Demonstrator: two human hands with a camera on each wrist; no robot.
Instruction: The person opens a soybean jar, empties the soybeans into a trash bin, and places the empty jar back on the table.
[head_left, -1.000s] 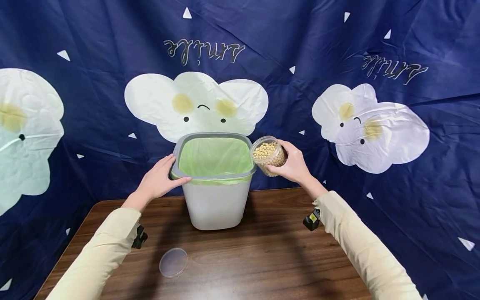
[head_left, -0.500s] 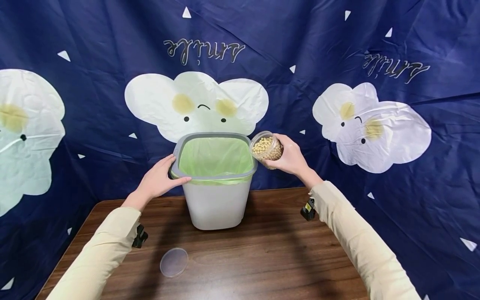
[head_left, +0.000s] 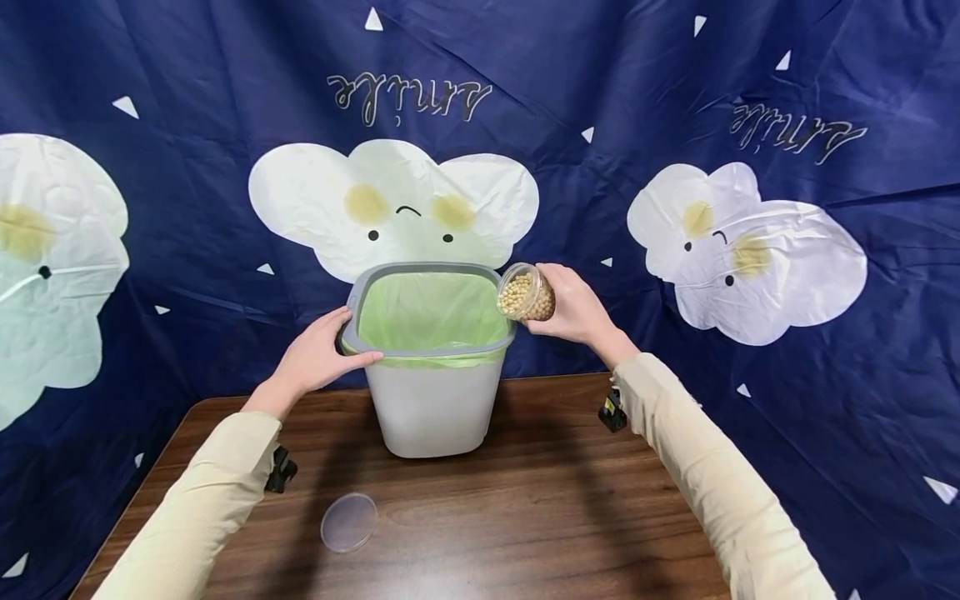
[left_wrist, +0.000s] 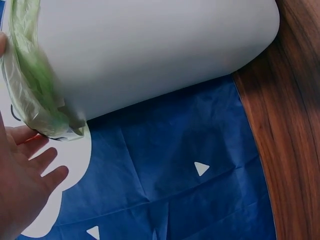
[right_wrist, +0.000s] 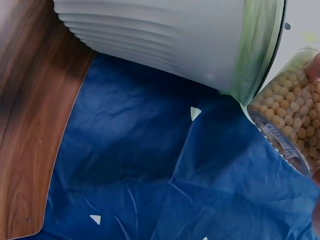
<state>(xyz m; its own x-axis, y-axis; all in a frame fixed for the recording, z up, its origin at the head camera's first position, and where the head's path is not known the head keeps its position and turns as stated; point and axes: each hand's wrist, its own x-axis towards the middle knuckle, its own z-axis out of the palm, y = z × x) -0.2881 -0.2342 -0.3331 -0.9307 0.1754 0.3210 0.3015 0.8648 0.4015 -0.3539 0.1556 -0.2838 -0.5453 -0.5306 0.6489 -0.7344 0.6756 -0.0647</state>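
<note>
A dark blue backdrop printed with white clouds hangs behind a wooden table, on which stands a white bin with a grey rim and a green liner. The left hand grasps the bin's near-left rim, thumb along the edge, while the right hand is wrapped around a clear jar of soybeans, tilted with its open mouth over the bin's right rim. A round clear lid lies flat on the table near the left sleeve, well apart from the jar.
</note>
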